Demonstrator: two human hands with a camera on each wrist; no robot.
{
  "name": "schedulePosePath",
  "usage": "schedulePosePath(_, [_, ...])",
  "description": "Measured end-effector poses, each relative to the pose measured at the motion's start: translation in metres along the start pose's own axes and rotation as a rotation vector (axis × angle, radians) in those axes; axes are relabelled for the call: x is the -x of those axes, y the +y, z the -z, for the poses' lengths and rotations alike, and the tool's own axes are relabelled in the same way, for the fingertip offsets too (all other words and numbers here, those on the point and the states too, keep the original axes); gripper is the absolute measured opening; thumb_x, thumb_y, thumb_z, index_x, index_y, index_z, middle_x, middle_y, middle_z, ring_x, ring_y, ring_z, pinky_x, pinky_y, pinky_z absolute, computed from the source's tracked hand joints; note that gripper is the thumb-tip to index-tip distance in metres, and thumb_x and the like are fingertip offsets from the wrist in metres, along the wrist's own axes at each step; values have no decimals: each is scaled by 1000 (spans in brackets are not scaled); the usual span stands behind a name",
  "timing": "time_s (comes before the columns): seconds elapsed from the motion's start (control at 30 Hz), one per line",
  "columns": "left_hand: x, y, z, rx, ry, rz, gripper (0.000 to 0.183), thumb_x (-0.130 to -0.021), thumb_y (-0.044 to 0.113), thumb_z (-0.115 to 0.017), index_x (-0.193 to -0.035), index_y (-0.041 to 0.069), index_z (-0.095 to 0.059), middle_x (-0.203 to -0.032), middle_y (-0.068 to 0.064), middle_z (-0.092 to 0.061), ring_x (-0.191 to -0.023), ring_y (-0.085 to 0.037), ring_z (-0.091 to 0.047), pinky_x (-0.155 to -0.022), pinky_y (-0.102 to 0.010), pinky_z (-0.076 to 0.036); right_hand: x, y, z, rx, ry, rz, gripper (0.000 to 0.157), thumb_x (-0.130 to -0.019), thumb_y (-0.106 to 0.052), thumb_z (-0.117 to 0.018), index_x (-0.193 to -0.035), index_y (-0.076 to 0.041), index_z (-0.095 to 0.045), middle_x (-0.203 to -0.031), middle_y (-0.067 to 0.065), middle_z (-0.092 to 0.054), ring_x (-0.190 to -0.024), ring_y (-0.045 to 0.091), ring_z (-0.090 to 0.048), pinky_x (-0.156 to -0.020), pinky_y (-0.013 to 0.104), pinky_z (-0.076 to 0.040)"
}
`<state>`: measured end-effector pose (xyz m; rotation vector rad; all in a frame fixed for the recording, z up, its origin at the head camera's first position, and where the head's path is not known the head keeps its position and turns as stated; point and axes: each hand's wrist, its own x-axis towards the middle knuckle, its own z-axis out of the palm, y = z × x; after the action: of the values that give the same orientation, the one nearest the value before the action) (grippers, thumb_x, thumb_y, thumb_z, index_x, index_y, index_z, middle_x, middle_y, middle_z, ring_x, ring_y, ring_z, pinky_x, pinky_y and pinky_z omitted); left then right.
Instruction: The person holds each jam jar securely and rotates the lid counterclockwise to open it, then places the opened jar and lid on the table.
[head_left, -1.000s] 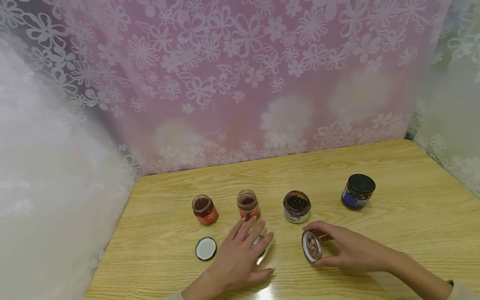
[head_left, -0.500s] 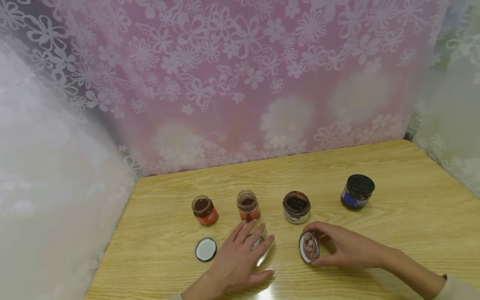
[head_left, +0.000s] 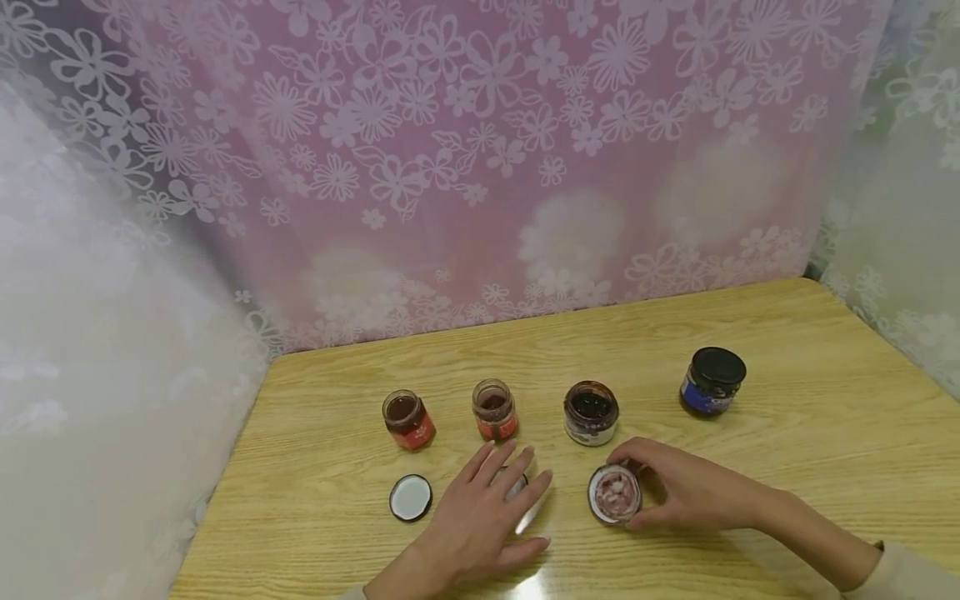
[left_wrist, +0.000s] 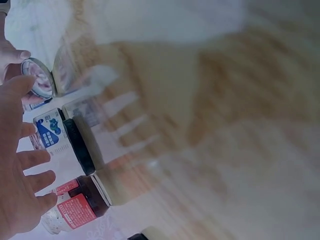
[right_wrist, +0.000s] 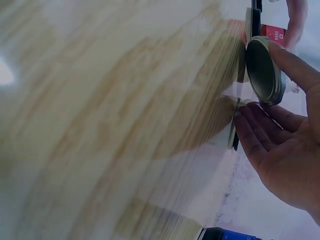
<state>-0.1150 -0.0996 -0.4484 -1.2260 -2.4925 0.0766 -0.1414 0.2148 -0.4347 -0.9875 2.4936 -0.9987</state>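
Observation:
My right hand [head_left: 682,487] pinches a jar lid [head_left: 615,493] by its rim, thumb and fingers on opposite edges. The lid's white inner face, smeared with pinkish residue, faces up, close over the table. In the right wrist view its dark outer side [right_wrist: 261,70] shows, tilted. My left hand [head_left: 480,521] is spread with straight fingers over a second lid [head_left: 517,483], partly hidden beneath them. A third lid [head_left: 411,498] lies white side up to the left of that hand. Just beyond the right hand stands a lidless jar [head_left: 592,432] with dark contents.
Two lidless jars with red labels, the left one [head_left: 414,433] and the middle one [head_left: 498,427], stand behind the lids. A jar with a black lid and blue label [head_left: 708,396] stands at the right. A floral curtain [head_left: 480,167] hangs behind the wooden table [head_left: 337,367].
My right hand has tipped the lid from nearly upright to flatter, its inner face turning upward, and shifted it slightly left. The left hand stays almost in place.

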Motion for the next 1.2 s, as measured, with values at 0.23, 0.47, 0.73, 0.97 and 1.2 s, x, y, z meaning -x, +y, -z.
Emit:
schedulePosePath(0.23, [-2, 1, 1, -22, -13, -10, 65, -91, 64, -43, -140, 23, -48, -143, -8, -44, -134, -30, -35, -109, -45, -26, -3, 0, -2, 49, 25, 29, 58, -78, -46, -76, -122, -16, -52, -118, -8, -52, -108, 11, -50, -92, 32, -43])
schedulePosePath(0.47, [-2, -5, 0, -37, -26, -17, 65, -91, 64, -42, -142, 23, -45, -143, -8, -44, -133, -30, -36, -108, -45, -27, -6, -1, -8, 149, 52, 20, 59, -75, -46, -78, -120, -17, -55, -118, -11, -51, -109, 13, -48, -90, 40, -44])
schedulePosePath(0.73, [-2, -6, 3, -47, -34, -21, 65, -92, 65, -41, -143, 24, -45, -144, -8, -44, -134, -30, -36, -108, -45, -28, -7, -2, -11, 195, 52, 33, 59, -75, -47, -78, -119, -16, -55, -123, -7, -49, -110, 14, -46, -91, 41, -43])
schedulePosePath(0.97, [-1, -4, 2, -52, -32, -29, 65, -92, 65, -40, -142, 23, -46, -142, -8, -45, -132, -29, -37, -106, -45, -31, -6, 0, -14, 212, 74, 72, 57, -74, -47, -79, -117, -19, -54, -123, -7, -48, -110, 13, -44, -89, 39, -44])
schedulePosePath(1.2, [0, -4, 4, -18, -33, -14, 65, -93, 64, -38, -144, 23, -43, -143, -8, -44, -133, -29, -36, -107, -45, -30, -7, -1, -14, 211, 74, 73, 57, -74, -43, -81, -118, -18, -55, -123, -7, -48, -110, 13, -44, -89, 40, -44])
